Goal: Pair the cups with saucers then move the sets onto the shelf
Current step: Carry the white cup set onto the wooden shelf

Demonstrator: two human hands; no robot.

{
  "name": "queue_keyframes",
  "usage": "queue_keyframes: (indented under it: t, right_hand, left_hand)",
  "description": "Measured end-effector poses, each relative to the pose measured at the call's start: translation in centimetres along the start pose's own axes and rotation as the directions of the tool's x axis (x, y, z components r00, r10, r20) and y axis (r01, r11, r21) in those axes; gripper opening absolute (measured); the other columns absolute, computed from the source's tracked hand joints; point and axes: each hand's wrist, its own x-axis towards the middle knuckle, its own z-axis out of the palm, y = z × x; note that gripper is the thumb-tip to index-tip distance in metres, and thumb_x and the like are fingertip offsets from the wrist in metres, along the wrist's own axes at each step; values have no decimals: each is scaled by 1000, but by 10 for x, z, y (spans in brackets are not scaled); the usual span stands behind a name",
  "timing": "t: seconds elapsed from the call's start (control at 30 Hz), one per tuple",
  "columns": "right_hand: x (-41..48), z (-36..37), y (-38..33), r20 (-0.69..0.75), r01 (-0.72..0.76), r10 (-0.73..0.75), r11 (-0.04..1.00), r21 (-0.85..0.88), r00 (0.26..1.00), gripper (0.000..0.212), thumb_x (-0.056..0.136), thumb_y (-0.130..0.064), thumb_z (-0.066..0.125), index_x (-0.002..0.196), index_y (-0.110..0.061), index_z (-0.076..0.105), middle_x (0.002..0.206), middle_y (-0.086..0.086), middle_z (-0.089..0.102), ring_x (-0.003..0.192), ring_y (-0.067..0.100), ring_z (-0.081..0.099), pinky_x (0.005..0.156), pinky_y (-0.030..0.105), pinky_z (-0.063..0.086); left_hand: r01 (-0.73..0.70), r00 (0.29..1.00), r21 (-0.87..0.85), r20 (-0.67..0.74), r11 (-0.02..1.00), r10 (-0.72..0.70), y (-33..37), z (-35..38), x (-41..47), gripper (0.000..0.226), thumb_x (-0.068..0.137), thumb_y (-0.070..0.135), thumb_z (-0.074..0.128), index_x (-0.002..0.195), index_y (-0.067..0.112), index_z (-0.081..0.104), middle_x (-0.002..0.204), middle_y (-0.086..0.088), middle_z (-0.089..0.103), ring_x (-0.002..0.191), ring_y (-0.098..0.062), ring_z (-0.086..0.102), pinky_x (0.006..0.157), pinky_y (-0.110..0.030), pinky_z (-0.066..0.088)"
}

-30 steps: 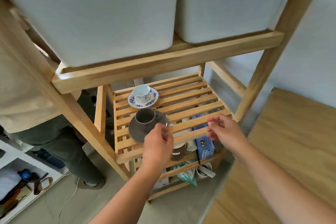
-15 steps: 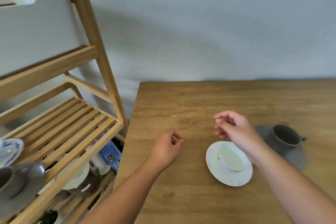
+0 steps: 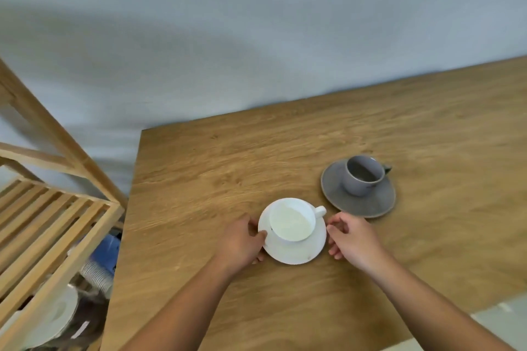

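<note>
A white cup (image 3: 291, 222) stands on a white saucer (image 3: 296, 251) on the wooden table (image 3: 216, 168). My left hand (image 3: 242, 242) holds the saucer's left rim, thumb on top of the edge. At the saucer's right rim sits my right hand (image 3: 352, 238), fingers curled and apart, at most just touching it. Behind and to the right, a grey cup (image 3: 362, 175) sits on a grey saucer (image 3: 368, 202). The wooden slatted shelf (image 3: 51, 225) stands to the left of the table.
Below the slats, the shelf's lower level holds white plates (image 3: 54, 316), a stack of paper cups (image 3: 97, 276) and a blue box (image 3: 109, 248). A grey wall (image 3: 256, 37) runs behind the table. Pale floor (image 3: 467, 322) shows at the lower right.
My view swung from the shelf, where a grey set was put down, to the table. Both hands came in to the white saucer, and my left hand took its rim.
</note>
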Motion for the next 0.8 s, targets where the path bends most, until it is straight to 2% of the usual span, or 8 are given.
queue_keyframes:
  t: [0.13, 0.23, 0.37, 0.5, 0.6, 0.7, 0.8]
  right_hand:
    - [10, 6, -4, 70, 12, -14, 999, 33, 997, 13, 92, -14, 52, 100, -7, 59, 73, 14, 70, 50, 20, 65, 47, 26, 54]
    - [12, 9, -9, 84, 36, -39, 999, 35, 996, 13, 92, -11, 52, 101, -6, 59, 71, 16, 70, 49, 21, 64, 45, 23, 52]
    - [13, 19, -28, 135, 90, -95, 995, 47, 986, 11, 93, -13, 52, 101, -14, 58, 74, 14, 72, 56, 25, 68, 56, 32, 58]
    - [14, 40, -63, 193, 150, -169, 983, 109, 967, 10, 93, -11, 51, 100, -11, 58, 72, 13, 70, 53, 23, 65, 58, 36, 57]
    - [14, 70, -92, 265, 191, -222, 972, 138, 938, 10, 93, -10, 50, 100, -10, 57, 70, 11, 68, 52, 23, 64, 58, 38, 57]
    - [11, 110, -123, 373, 237, -275, 961, 146, 886, 10, 93, -10, 50, 101, -9, 57, 69, 10, 66, 53, 25, 64, 58, 40, 58]
    - [4, 153, -152, 467, 268, -315, 949, 168, 826, 9, 93, -8, 51, 99, -6, 57, 69, 12, 65, 51, 24, 62, 53, 36, 56]
  left_hand:
    - [31, 999, -139, -35, 990, -36, -1, 8, -2, 17, 93, 8, 51, 80, 19, 48, 66, -8, 65, 52, -19, 66, 50, -29, 55]
    - [49, 997, -189, -53, 981, -59, -4, 6, -3, 9, 94, 7, 49, 87, 13, 51, 67, -9, 64, 49, -16, 64, 49, -27, 55]
    - [49, 991, -260, -109, 964, -79, -8, -12, -8, 6, 95, 7, 49, 98, 10, 52, 73, -8, 63, 49, -14, 62, 45, -22, 53]
    - [20, 969, -321, -228, 947, -98, -18, -47, -21, 11, 94, 6, 49, 102, 11, 55, 76, -8, 66, 53, -17, 63, 47, -24, 53]
    - [10, 933, -343, -335, 939, -132, -31, -80, -37, 12, 94, 7, 49, 102, 14, 56, 76, -8, 67, 54, -15, 63, 46, -21, 52]
    - [47, 874, -357, -437, 933, -211, -53, -114, -56, 10, 95, 11, 50, 101, 17, 56, 80, -9, 69, 57, -15, 64, 54, -26, 57]
    - [87, 797, -378, -529, 922, -291, -79, -146, -75, 13, 95, 14, 50, 105, 15, 59, 78, -7, 68, 60, -16, 64, 59, -30, 58]
